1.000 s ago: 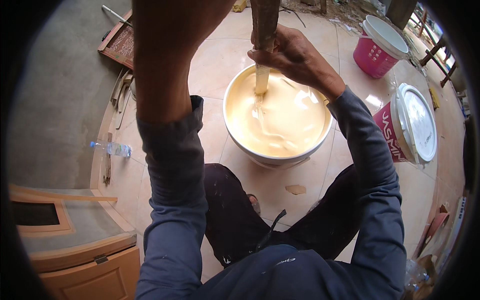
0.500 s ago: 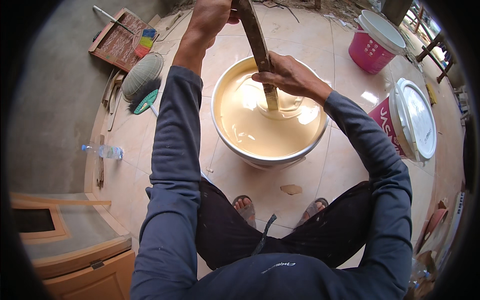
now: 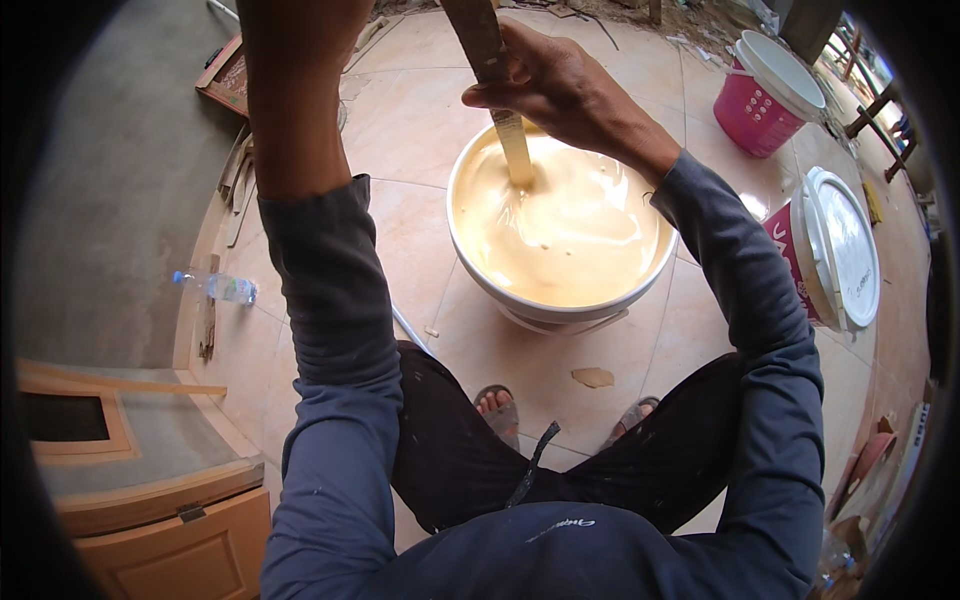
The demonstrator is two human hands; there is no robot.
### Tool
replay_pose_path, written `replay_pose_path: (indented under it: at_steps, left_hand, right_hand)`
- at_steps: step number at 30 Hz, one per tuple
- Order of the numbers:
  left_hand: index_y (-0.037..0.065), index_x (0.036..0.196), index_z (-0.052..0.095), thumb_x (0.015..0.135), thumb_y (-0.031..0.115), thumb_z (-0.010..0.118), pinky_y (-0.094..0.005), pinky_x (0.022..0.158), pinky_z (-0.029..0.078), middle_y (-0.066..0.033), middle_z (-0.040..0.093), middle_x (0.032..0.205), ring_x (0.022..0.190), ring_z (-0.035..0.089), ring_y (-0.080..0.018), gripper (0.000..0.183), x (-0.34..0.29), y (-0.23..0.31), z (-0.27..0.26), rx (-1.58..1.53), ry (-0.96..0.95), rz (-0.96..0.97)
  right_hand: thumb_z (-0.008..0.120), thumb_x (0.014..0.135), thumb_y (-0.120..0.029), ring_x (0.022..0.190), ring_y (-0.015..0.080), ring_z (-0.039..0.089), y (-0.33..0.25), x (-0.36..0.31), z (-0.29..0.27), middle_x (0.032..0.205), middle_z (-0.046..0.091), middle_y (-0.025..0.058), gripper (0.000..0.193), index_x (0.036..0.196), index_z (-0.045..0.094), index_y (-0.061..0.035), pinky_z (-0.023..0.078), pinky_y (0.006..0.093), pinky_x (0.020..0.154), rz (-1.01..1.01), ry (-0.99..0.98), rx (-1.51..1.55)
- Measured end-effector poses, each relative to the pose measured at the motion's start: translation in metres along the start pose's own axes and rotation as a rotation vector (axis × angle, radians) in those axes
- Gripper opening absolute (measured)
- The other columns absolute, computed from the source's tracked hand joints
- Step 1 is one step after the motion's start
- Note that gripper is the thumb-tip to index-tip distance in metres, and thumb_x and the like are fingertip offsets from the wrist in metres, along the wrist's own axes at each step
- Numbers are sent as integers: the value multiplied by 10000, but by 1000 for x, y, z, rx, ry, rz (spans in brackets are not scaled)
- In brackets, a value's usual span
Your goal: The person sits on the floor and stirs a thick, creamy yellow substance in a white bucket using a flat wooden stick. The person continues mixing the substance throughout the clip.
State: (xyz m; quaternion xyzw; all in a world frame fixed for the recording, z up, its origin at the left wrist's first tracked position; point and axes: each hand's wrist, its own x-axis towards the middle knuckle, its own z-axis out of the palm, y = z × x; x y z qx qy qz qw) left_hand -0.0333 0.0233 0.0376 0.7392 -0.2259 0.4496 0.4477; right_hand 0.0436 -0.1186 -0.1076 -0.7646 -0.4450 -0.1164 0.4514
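Note:
A wooden stick [image 3: 484,48] slants down into a white bucket [image 3: 480,275] of cream-yellow paint [image 3: 560,265]. My right hand [image 3: 560,85] is closed around the stick above the rim, thumb laid across its front. The stick's lower end is sunk in the paint near the far left side, with ripples around it. My left hand [image 3: 305,30] is raised at the upper edge of the picture, left of the stick. Its fingers are cut off by that edge, so its grip does not show.
Two pink-and-white buckets stand to the right, one open [image 3: 757,108] and one with a white lid [image 3: 845,245]. On the left lie a plastic bottle [image 3: 232,289] and wood scraps [image 3: 238,180] by the wall. An orange-brown wooden door [image 3: 180,550] is at lower left.
Both hands have risen, my left going left and partly out of view. The stick has come up and its dipped end has moved left and farther away within the paint.

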Motion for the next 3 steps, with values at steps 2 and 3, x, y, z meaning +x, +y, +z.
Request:
replay_pose_path:
  at_steps: [2, 3]
  left_hand:
    - [34, 1020, 745, 1027, 498, 658, -250, 593, 547, -32, 735, 776, 633, 664, -90, 472, 5, -5, 1, 3, -77, -160]
    - [34, 1020, 745, 1027, 498, 658, -250, 593, 547, -32, 735, 776, 633, 664, -90, 472, 6, -8, 1, 0, -76, -156]
  right_hand:
    - [784, 925, -369, 860, 274, 762, 19, -1, -5, 974, 768, 127, 382, 1179, 630, -127, 583, 403, 783, 62, -11, -88]
    - [784, 924, -382, 869, 274, 765, 29, -3, -7, 981, 768, 140, 394, 1185, 632, -129, 585, 404, 785, 105, -35, -103]
